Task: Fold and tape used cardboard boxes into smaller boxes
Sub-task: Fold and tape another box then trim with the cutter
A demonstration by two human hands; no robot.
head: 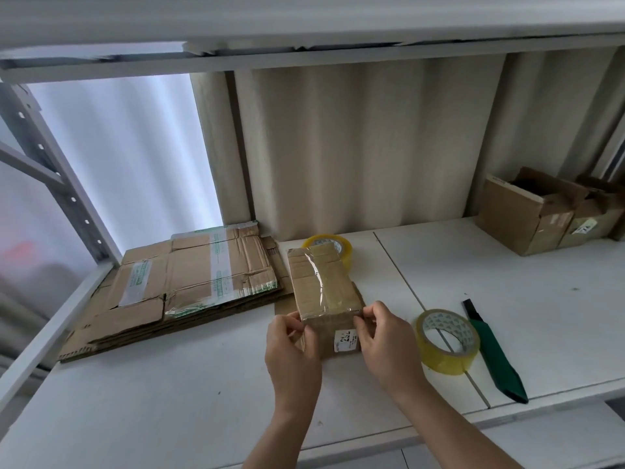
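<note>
Both hands pinch the box's near top edge: our left hand (291, 336) at one corner, our right hand (378, 333) at the other. This small box (324, 289) sits mid-worktop (169, 401), glossy tape already along its top, so we judge it nearly sealed. Flattened cardboard (176, 286), creased and worn, still awaits folding. A yellowish tape roll (448, 341) lies just right.

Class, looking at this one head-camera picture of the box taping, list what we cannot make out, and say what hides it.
- Small box, near face: partly covered by left hand and right hand.
- White label: print too small.
- Far tape roll: mostly behind the box.
- Open boxes: contents dark.
</note>
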